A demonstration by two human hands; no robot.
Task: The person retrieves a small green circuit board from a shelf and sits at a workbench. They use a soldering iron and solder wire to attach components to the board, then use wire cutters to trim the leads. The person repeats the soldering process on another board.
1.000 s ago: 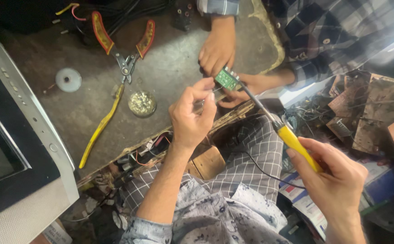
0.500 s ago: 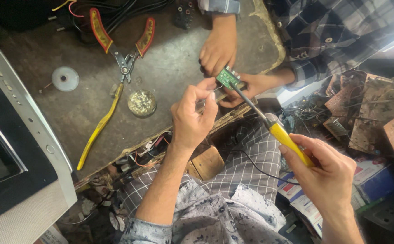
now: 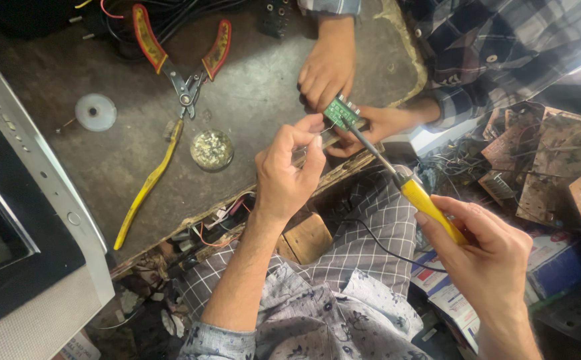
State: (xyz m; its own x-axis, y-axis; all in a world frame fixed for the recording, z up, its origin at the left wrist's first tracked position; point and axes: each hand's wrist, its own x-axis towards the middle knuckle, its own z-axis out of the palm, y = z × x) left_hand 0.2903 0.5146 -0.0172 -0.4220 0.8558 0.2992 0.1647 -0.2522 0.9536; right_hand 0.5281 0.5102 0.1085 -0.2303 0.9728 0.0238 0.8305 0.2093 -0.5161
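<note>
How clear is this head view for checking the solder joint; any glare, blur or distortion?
Head view: the small green board and yellow-handled iron look sharp; daylight blows out the upper right edge; the bench is evenly lit, dim at top left; wide-lens bending shows on the monitor; the joint itself is too small to judge.

I'm seeing a dark screen in a grey-white monitor casing standing at the left; printed blue-and-white packages are lying lower right.

I see the board at the bench edge, iron to its right. Pliers and tin lie left of it; monitor is far left.
</note>
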